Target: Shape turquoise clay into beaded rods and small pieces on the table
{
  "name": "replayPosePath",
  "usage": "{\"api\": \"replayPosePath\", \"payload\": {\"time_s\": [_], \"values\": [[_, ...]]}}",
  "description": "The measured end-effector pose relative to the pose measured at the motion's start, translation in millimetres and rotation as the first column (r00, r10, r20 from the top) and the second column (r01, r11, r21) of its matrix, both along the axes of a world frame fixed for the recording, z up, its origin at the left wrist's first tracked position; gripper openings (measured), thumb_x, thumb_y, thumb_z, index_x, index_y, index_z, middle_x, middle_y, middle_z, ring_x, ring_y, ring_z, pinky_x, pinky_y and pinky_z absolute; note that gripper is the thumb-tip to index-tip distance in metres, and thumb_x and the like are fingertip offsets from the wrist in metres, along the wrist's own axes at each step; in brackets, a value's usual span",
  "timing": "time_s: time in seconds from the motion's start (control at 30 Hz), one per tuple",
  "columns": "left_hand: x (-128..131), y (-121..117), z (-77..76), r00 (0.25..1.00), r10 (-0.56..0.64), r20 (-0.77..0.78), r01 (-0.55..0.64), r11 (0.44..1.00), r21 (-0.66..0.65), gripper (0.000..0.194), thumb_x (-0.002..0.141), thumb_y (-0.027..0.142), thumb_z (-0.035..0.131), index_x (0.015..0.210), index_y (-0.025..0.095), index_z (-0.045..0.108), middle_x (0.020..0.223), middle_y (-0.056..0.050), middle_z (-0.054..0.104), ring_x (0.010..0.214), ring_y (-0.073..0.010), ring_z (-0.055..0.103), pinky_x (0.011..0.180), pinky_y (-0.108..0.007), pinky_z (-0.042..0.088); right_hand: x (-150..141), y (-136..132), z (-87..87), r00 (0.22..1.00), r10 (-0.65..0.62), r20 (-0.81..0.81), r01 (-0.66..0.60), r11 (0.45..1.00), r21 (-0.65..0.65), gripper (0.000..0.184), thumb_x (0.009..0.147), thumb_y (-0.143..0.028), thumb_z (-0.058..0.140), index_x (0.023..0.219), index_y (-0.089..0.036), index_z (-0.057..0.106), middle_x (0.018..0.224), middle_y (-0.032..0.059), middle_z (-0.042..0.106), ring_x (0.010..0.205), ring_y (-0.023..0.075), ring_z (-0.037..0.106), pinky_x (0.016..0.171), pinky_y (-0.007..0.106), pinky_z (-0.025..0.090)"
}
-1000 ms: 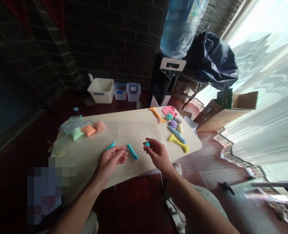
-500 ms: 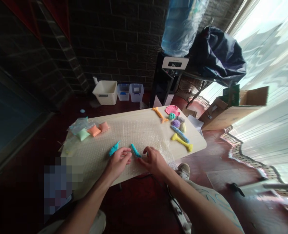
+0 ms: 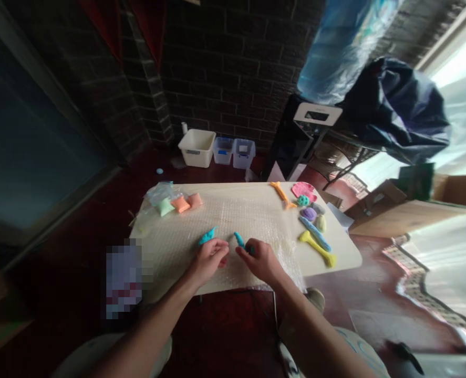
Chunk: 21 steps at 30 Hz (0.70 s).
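My right hand pinches the lower end of a short teal clay roll between thumb and fingers. The roll's upper end points up and to the left, and its lower part is hidden by the hand. My left hand is curled with its fingers close together; whether anything small lies in them is hidden. Just beyond it rests a teal clay lump with a thin pointed tip. Both hands are over bubble wrap spread across the pale table.
Clay bags in green and orange lie at the table's left. Several clay pieces sit at the right, among them a yellow bone shape and an orange one. Plastic bins and a water dispenser stand behind.
My right hand has closed on the lower end of the teal roll, which lay on the wrap before. My left fingers have curled in more. The view has turned left.
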<state>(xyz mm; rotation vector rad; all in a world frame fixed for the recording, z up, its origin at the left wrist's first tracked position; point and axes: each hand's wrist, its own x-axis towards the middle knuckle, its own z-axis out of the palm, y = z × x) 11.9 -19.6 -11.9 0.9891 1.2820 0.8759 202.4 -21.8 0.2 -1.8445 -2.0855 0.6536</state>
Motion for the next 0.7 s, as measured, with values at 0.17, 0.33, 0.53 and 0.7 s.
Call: {"api": "replayPosePath", "payload": {"time_s": [0.17, 0.33, 0.53, 0.7], "values": [[2, 0, -3.6, 0.996, 0.058, 0.068, -0.057, 0.998, -0.008, 0.036, 0.069, 0.045, 0.079, 0.089, 0.017, 0.069, 0.081, -0.007, 0.072, 0.061, -0.0178, 0.068, 0.056, -0.030, 0.055, -1, 4, -3.8, 1.000, -0.027, -0.009, 0.027, 0.996, 0.090, 0.027, 0.095, -0.040, 0.066, 0.082, -0.016, 0.069, 0.067, 0.0040, 0.068, 0.061, 0.0161, 0.061, 0.059, 0.026, 0.037], [-4, 3, -10.0, 0.999, 0.029, 0.026, -0.031, 0.998, 0.046, 0.043, 0.069, 0.048, 0.080, 0.095, 0.015, 0.072, 0.083, -0.007, 0.073, 0.066, -0.0200, 0.071, 0.060, -0.031, 0.058, 0, 0, -5.3, 0.998, -0.065, 0.005, 0.065, 0.996, 0.065, 0.016, 0.089, -0.035, 0.070, 0.092, -0.019, 0.068, 0.078, 0.0058, 0.070, 0.071, 0.0198, 0.065, 0.065, 0.028, 0.043], [-2, -4, 6.9, 0.988, -0.016, 0.156, 0.026, 0.998, -0.061, 0.035, 0.069, 0.045, 0.084, 0.081, 0.016, 0.068, 0.076, -0.005, 0.070, 0.061, -0.0188, 0.069, 0.059, -0.031, 0.057, 8, -7, 11.0, 0.922, -0.017, -0.386, 0.044, 0.997, 0.062, 0.022, 0.102, -0.022, 0.039, 0.115, -0.020, 0.056, 0.084, 0.0017, 0.064, 0.074, 0.0182, 0.061, 0.070, 0.031, 0.050], [7, -15, 22.7, 0.889, -0.098, 0.447, 0.188, 0.969, -0.162, 0.036, 0.081, 0.046, 0.083, 0.095, 0.013, 0.077, 0.093, -0.011, 0.078, 0.082, -0.0198, 0.074, 0.082, -0.035, 0.061, 9, -23, 14.5, 0.817, 0.160, -0.554, -0.064, 0.980, 0.189, 0.028, 0.101, -0.029, 0.061, 0.127, -0.023, 0.052, 0.105, 0.0070, 0.071, 0.094, 0.0206, 0.068, 0.085, 0.036, 0.055]]}}
